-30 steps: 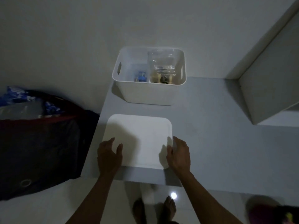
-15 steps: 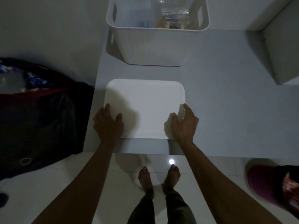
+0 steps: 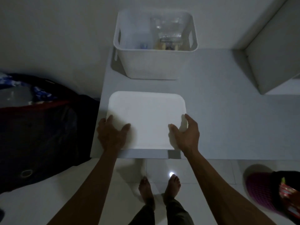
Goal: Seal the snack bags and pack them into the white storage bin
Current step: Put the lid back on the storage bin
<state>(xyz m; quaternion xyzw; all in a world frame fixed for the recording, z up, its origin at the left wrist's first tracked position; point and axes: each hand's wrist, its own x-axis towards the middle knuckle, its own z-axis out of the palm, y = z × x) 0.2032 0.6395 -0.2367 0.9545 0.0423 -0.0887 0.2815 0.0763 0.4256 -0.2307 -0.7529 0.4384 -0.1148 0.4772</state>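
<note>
White storage bin [image 3: 155,64] at the far side of the grey worktop [image 3: 219,120], smooth-walled, round-cornered, slot handles at each end; clear, crinkled snack bags [image 3: 167,36] standing inside toward its right. Nearer, a flat white lid [image 3: 146,117], matte, rounded corners, near edge close to the worktop's front lip; bare worktop to its right. Left hand [image 3: 112,135] gripping the lid's near-left corner, thumb on top; right hand [image 3: 186,133] gripping the near-right corner likewise.
</note>
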